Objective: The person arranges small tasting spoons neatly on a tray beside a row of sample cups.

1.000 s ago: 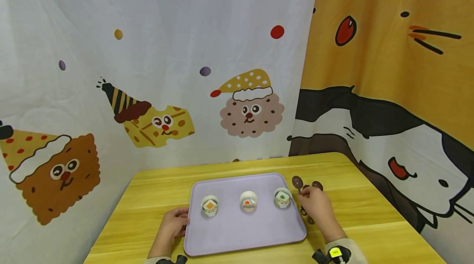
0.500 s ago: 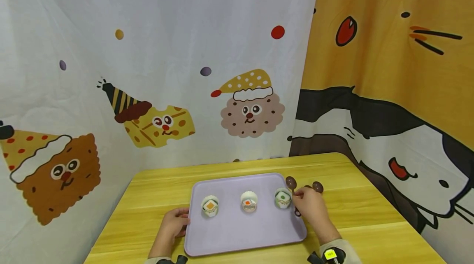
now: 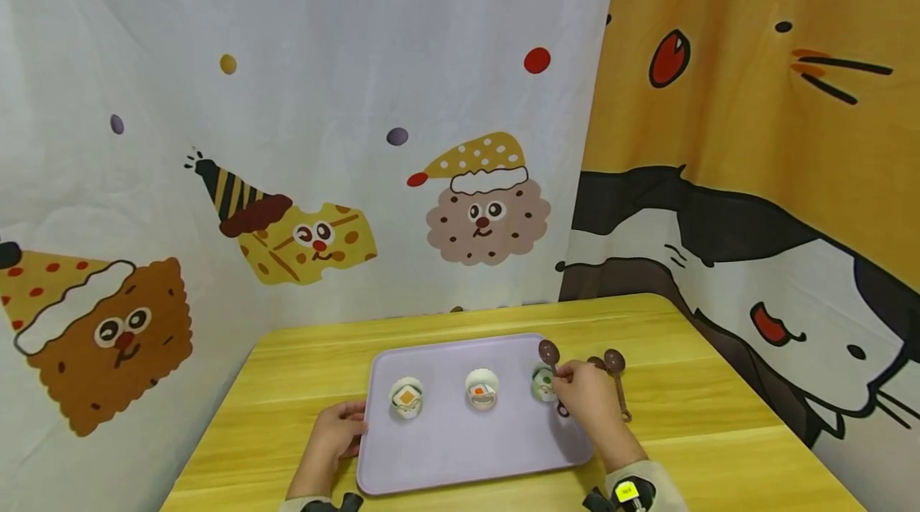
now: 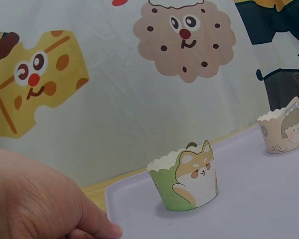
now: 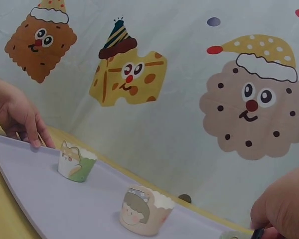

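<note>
My right hand pinches a brown spoon by its handle, bowl pointing away, over the lavender tray's right side. Just beside it is the right paper cup, partly covered by the hand. My left hand holds the left edge of the tray, with fingertips at the rim. On the tray, a green paper cup with a dog picture stands nearest that hand. A pinkish cup with a child's face occupies the middle. Small pieces with orange or green marks show inside the cups in the head view.
Two more brown spoons lie on the yellow wood-grain table right of the tray; one spoon shows almost whole, the other spoon is mostly behind my right hand. A printed cloth curtain hangs behind the table.
My right hand has moved left, carrying the spoon from the table beside the tray to over the tray's right side. My left hand stays at the tray's edge.
</note>
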`<action>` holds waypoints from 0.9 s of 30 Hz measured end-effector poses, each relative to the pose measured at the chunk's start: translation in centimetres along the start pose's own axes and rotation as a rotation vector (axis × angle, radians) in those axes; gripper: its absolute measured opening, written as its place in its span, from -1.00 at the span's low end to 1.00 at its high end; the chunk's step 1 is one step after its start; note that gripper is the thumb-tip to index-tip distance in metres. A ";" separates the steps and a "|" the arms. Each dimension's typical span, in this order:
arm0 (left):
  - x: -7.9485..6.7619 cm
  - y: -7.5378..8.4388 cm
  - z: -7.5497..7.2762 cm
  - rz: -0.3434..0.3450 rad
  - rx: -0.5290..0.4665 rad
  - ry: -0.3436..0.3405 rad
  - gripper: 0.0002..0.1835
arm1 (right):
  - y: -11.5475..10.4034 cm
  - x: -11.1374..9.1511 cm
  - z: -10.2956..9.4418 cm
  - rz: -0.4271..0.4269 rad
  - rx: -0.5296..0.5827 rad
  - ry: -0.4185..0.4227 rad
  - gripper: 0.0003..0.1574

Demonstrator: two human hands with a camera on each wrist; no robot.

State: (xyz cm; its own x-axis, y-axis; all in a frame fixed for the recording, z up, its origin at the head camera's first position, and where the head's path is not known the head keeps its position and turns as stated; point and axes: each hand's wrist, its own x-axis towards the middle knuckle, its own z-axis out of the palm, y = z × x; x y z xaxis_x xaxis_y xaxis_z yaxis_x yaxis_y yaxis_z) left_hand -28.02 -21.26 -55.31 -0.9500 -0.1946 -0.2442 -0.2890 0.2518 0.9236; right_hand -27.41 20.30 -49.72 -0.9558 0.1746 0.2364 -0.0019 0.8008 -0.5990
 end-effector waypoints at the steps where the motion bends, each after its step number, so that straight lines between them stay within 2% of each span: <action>1: 0.0 0.0 0.0 0.001 0.000 -0.002 -0.54 | -0.2 0.0 0.0 -0.001 0.001 -0.002 -0.82; 7: 0.1 -0.1 0.1 0.014 -0.007 -0.005 -0.54 | -0.8 0.0 0.7 0.006 0.026 -0.023 -0.84; 14: 0.1 -0.1 0.0 0.017 -0.016 -0.009 -0.54 | -1.6 0.1 1.6 -0.018 0.027 -0.007 -0.87; 27: 0.0 0.0 -0.1 0.005 -0.025 -0.015 -0.55 | -2.9 -0.2 2.0 -0.015 0.021 -0.013 -0.86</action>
State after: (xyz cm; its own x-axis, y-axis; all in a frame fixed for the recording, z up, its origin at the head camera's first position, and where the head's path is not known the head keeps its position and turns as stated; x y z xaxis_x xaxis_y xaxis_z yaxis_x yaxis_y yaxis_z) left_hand -28.01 -21.33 -55.33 -0.9533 -0.1791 -0.2433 -0.2809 0.2286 0.9321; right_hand -27.85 16.81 -49.61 -0.9595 0.1546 0.2357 -0.0227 0.7910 -0.6114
